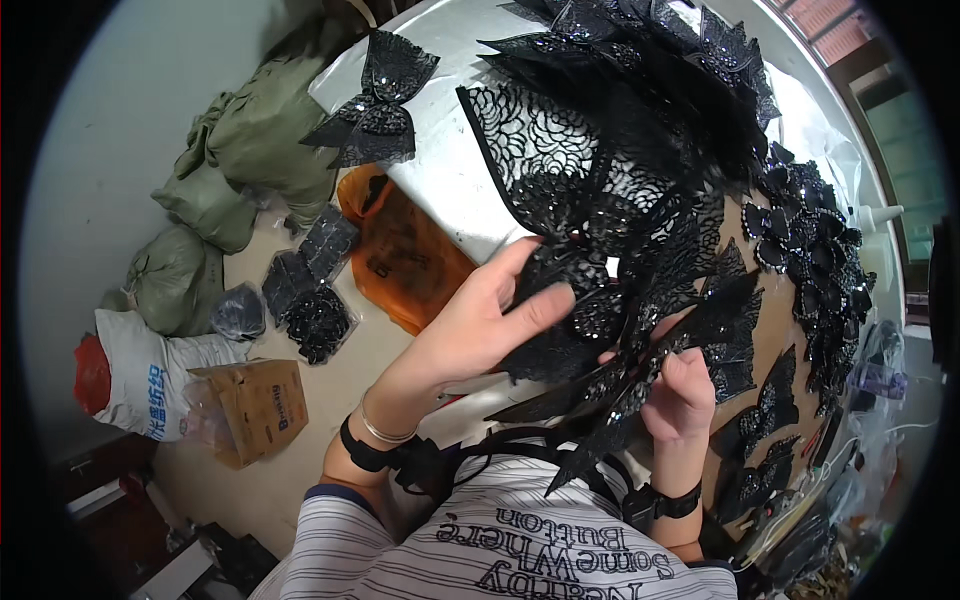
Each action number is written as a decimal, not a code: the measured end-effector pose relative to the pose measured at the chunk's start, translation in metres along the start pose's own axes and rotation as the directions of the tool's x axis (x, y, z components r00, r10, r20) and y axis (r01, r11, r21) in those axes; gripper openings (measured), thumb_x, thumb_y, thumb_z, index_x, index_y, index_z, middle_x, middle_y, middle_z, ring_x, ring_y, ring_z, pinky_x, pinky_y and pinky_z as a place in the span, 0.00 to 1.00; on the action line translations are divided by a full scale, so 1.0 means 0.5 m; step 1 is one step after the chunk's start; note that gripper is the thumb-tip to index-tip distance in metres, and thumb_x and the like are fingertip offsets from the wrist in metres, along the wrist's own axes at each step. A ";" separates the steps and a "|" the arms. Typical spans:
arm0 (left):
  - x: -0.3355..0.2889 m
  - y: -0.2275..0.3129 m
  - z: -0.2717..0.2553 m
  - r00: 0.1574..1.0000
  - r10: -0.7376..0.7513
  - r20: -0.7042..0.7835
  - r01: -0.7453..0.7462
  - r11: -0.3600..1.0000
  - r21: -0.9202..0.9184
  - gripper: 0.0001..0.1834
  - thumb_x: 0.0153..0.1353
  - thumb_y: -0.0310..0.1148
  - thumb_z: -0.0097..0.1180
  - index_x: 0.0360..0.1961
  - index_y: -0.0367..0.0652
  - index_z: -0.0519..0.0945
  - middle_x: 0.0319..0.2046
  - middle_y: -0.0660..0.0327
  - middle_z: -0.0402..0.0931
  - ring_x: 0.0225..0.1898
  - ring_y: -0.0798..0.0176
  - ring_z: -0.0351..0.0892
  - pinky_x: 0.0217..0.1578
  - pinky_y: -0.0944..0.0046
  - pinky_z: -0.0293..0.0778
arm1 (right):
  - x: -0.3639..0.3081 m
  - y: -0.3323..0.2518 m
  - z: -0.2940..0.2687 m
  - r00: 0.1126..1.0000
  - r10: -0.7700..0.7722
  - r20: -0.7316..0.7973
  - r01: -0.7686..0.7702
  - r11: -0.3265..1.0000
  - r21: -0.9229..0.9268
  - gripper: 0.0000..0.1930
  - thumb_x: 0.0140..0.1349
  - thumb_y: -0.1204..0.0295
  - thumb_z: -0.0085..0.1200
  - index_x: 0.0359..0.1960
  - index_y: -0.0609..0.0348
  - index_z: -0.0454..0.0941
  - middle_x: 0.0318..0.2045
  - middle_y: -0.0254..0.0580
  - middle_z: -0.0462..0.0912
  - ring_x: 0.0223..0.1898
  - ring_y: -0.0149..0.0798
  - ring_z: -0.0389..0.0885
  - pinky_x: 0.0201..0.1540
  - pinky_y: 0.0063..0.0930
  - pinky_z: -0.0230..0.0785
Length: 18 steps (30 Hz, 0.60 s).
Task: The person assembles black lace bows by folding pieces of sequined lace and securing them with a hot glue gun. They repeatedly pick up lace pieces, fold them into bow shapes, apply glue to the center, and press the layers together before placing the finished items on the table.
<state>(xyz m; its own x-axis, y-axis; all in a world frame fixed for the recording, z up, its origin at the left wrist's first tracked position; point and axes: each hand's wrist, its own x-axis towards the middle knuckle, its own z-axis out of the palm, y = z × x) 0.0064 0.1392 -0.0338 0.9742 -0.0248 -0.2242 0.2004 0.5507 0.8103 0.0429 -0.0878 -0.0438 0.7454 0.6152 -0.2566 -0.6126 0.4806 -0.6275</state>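
Note:
In front of my body is a black lace piece (580, 225) with an open rose-like mesh and clusters of shiny beads or sequins. My left hand (490, 315) grips its left edge, thumb on top and the other fingers partly hidden behind it. My right hand (680, 395) is closed, its fingertips pinching a pointed black sequined flap (640, 370) on the lower right of the lace. At the far left of the table lies a bow-shaped black lace applique (385, 105), apart from both hands.
More black lace pieces (640, 50) are heaped at the back, and beaded black flowers (815, 245) lie along the right edge. On the floor at left are an orange bag (400, 250), green sacks (270, 140), packets of black trims (310, 285) and a cardboard box (255, 405).

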 end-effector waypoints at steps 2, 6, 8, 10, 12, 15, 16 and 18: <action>0.000 -0.003 -0.001 0.994 -0.084 0.066 0.087 0.995 -0.051 0.18 0.70 0.33 0.46 0.56 0.33 0.69 0.46 0.62 0.76 0.46 0.73 0.74 0.48 0.70 0.71 | -0.006 0.000 -0.018 1.000 -0.018 -0.023 0.020 0.998 0.057 0.20 0.59 0.71 0.56 0.50 0.70 0.69 0.47 0.58 0.77 0.47 0.59 0.79 0.53 0.53 0.71; -0.003 0.010 0.023 0.992 -0.075 0.103 0.069 0.996 0.060 0.19 0.68 0.31 0.50 0.55 0.31 0.70 0.46 0.61 0.77 0.45 0.71 0.75 0.49 0.69 0.72 | -0.012 0.007 -0.045 0.997 -0.071 0.006 0.069 0.980 0.186 0.17 0.57 0.71 0.58 0.47 0.61 0.72 0.54 0.62 0.70 0.46 0.59 0.79 0.51 0.51 0.74; -0.001 0.015 0.028 0.990 -0.106 0.098 0.101 0.993 0.058 0.18 0.66 0.30 0.53 0.54 0.31 0.72 0.45 0.61 0.78 0.43 0.72 0.76 0.47 0.71 0.72 | -0.017 0.010 -0.054 0.997 -0.080 -0.008 0.079 0.968 0.236 0.17 0.54 0.72 0.60 0.46 0.57 0.73 0.57 0.65 0.64 0.45 0.60 0.79 0.49 0.49 0.75; 0.004 0.012 0.035 0.990 -0.134 0.033 0.133 0.991 0.030 0.17 0.62 0.27 0.58 0.50 0.30 0.74 0.42 0.61 0.79 0.40 0.72 0.77 0.44 0.73 0.74 | -0.030 0.004 -0.055 0.998 -0.065 -0.025 0.070 0.951 0.303 0.16 0.54 0.72 0.60 0.45 0.57 0.73 0.57 0.65 0.64 0.44 0.61 0.79 0.48 0.50 0.76; 0.018 -0.004 0.033 0.992 -0.123 0.014 0.121 0.984 0.130 0.17 0.61 0.27 0.58 0.50 0.32 0.75 0.42 0.61 0.79 0.40 0.72 0.77 0.44 0.72 0.74 | -0.043 -0.005 -0.059 0.996 -0.086 -0.022 0.089 0.947 0.308 0.15 0.54 0.72 0.61 0.43 0.57 0.73 0.56 0.66 0.64 0.43 0.62 0.80 0.46 0.50 0.77; 0.047 -0.023 0.045 0.985 -0.161 0.054 0.153 0.979 0.133 0.17 0.62 0.28 0.58 0.51 0.35 0.75 0.42 0.61 0.79 0.40 0.70 0.77 0.44 0.71 0.74 | -0.063 -0.028 -0.078 0.988 -0.155 -0.027 0.157 0.953 0.260 0.16 0.54 0.72 0.60 0.43 0.58 0.71 0.55 0.68 0.65 0.42 0.61 0.80 0.44 0.49 0.77; 0.060 -0.028 0.051 0.977 -0.204 0.058 0.199 0.977 0.079 0.17 0.62 0.28 0.57 0.52 0.36 0.74 0.42 0.61 0.79 0.40 0.70 0.77 0.44 0.71 0.74 | -0.072 -0.037 -0.077 0.984 -0.165 -0.062 0.175 0.957 0.230 0.16 0.54 0.71 0.60 0.43 0.58 0.71 0.55 0.68 0.65 0.41 0.60 0.80 0.45 0.49 0.77; 0.083 -0.068 0.038 0.975 -0.186 0.122 0.166 0.973 0.159 0.18 0.63 0.28 0.56 0.53 0.34 0.74 0.43 0.61 0.78 0.40 0.70 0.77 0.43 0.71 0.74 | -0.087 -0.050 -0.087 0.971 -0.199 -0.130 0.219 0.960 0.174 0.16 0.55 0.71 0.60 0.44 0.58 0.71 0.55 0.68 0.65 0.40 0.59 0.80 0.45 0.48 0.77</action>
<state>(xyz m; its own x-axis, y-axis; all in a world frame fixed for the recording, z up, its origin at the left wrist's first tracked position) 0.0419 0.1036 -0.0604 0.9253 -0.2284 -0.3029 0.3728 0.3996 0.8375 0.0370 -0.1536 -0.0489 0.8799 0.4213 -0.2200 -0.4703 0.7049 -0.5310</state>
